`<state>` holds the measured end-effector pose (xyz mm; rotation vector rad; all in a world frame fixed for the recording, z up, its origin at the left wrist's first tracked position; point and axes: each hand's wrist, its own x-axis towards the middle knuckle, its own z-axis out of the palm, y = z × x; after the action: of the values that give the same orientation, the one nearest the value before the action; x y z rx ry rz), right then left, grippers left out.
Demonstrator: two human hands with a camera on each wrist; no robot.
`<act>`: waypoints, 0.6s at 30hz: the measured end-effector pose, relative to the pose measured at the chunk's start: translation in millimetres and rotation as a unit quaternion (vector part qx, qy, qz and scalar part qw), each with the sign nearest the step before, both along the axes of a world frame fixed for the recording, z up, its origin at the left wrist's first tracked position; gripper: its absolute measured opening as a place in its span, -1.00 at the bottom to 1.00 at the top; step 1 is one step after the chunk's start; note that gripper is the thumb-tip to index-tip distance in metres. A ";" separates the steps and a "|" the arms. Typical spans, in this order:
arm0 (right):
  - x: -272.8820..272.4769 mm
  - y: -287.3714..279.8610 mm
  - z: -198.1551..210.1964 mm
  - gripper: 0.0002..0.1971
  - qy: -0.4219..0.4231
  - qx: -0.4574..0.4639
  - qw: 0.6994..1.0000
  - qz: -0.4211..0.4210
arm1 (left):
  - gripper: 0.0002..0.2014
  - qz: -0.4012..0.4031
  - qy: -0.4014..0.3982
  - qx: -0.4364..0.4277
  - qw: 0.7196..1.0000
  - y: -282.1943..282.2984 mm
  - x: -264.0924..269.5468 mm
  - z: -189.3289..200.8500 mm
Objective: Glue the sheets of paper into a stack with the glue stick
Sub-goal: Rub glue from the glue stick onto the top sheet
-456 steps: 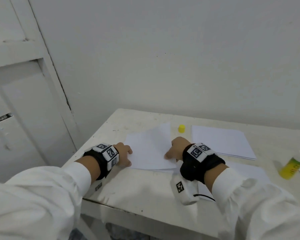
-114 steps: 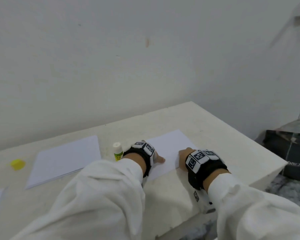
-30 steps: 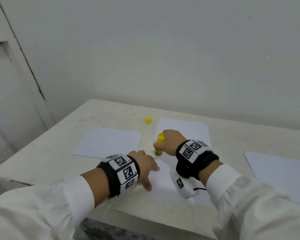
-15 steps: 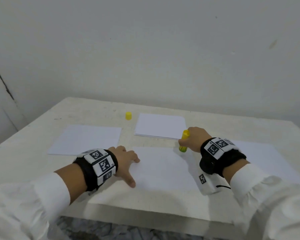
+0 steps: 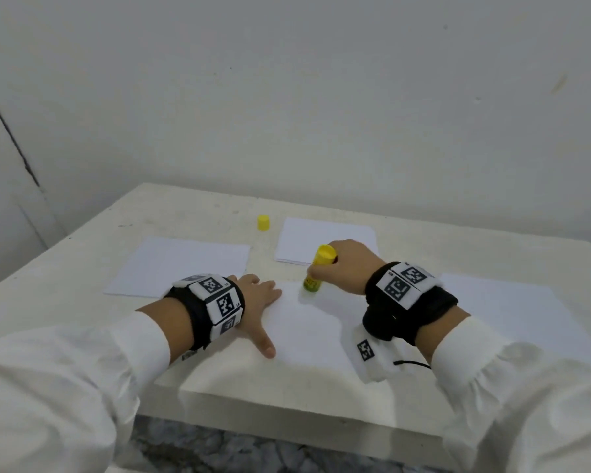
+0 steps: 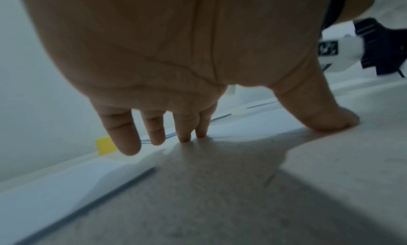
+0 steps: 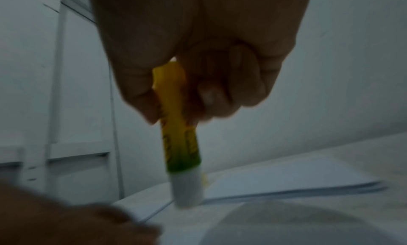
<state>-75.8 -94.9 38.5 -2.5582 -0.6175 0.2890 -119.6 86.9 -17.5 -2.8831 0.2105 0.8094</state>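
A white sheet point(image 5: 307, 326) lies near the table's front edge. My left hand point(image 5: 258, 302) rests flat on its left edge, fingers spread, thumb point(image 6: 326, 116) pressed down. My right hand point(image 5: 345, 264) grips a yellow-green glue stick point(image 5: 316, 269), held upright with its white tip point(image 7: 188, 189) down on the sheet's far left corner. Behind it lies a small stack of sheets point(image 5: 321, 238). Another sheet point(image 5: 181, 264) lies to the left, and a further one point(image 5: 512, 312) to the right.
The glue stick's yellow cap point(image 5: 263, 222) stands on the table point(image 5: 191, 213) behind the sheets, also visible past my left fingers as the cap point(image 6: 104, 145). A white wall rises behind the table. The table's front edge point(image 5: 287, 414) is close to my wrists.
The glue stick in my right hand has slid left along the sheet's far edge, from its right corner toward the left corner. My left hand stays flat on the sheet's left edge.
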 end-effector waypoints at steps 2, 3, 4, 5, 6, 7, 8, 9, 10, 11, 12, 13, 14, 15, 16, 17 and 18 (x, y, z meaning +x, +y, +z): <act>-0.7 24.3 -9.5 -0.64 0.017 -0.035 0.998 0.039 | 0.20 -0.009 -0.004 0.009 1.000 -0.7 2.5 0.1; 0.2 33.5 -14.9 -0.62 0.015 -0.045 0.998 0.049 | 0.20 -0.011 -0.009 0.010 1.000 -0.5 3.2 -0.2; 1.4 40.9 -19.7 -0.62 0.011 -0.053 0.997 0.053 | 0.19 -0.012 -0.012 0.008 1.000 0.7 4.1 -2.2; 2.5 46.0 -22.9 -0.63 0.006 -0.057 0.997 0.053 | 0.18 -0.013 -0.014 0.006 1.000 1.3 4.1 -3.0; 3.7 49.4 -25.1 -0.64 0.003 -0.058 0.997 0.050 | 0.18 -0.012 -0.013 0.005 1.000 1.9 4.1 -3.8; 5.1 51.6 -26.8 -0.64 -0.001 -0.056 0.997 0.046 | 0.18 -0.013 -0.012 0.005 1.000 2.7 4.2 -4.9; 5.8 52.8 -27.5 -0.64 -0.001 -0.055 0.998 0.043 | 0.19 -0.014 -0.013 0.004 1.000 2.9 4.2 -5.3; 6.2 53.1 -28.0 -0.65 0.002 -0.053 0.998 0.043 | 0.21 -0.014 -0.013 0.005 1.000 3.4 4.4 -6.2; 5.0 52.7 -28.5 -0.65 0.006 -0.051 0.998 0.045 | 0.23 -0.016 -0.014 0.005 1.000 4.0 4.8 -7.1; 2.3 51.6 -27.9 -0.65 0.009 -0.049 0.997 0.051 | 0.25 -0.016 -0.014 0.005 1.000 4.5 5.0 -8.1; -2.6 49.9 -26.3 -0.64 0.013 -0.047 0.997 0.060 | 0.27 -0.014 -0.013 0.003 1.000 5.2 5.7 -9.3; -8.7 47.7 -25.2 -0.64 0.015 -0.046 0.996 0.073 | 0.27 -0.012 -0.012 0.001 1.000 5.2 5.7 -9.6; -15.9 45.2 -23.6 -0.65 0.017 -0.046 0.995 0.087 | 0.26 -0.013 -0.010 0.002 1.000 4.9 5.6 -9.6; -23.2 42.7 -22.2 -0.66 0.020 -0.047 0.994 0.098 | 0.25 -0.016 -0.007 0.007 1.000 4.0 5.6 -8.9; -30.4 40.4 -20.8 -0.67 0.021 -0.048 0.993 0.105 | 0.24 -0.020 -0.005 0.013 1.000 3.1 5.4 -7.9; -36.7 38.2 -19.8 -0.69 0.021 -0.051 0.992 0.109 | 0.25 -0.021 -0.004 0.017 1.000 2.1 4.9 -7.2; -42.0 36.3 -18.8 -0.70 0.020 -0.056 0.992 0.114 | 0.26 -0.019 -0.004 0.019 1.000 0.9 4.3 -6.2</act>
<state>-117.7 -58.6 19.7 -2.5825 -0.9035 0.4640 -115.3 87.9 -23.7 -2.8376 0.2468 0.7873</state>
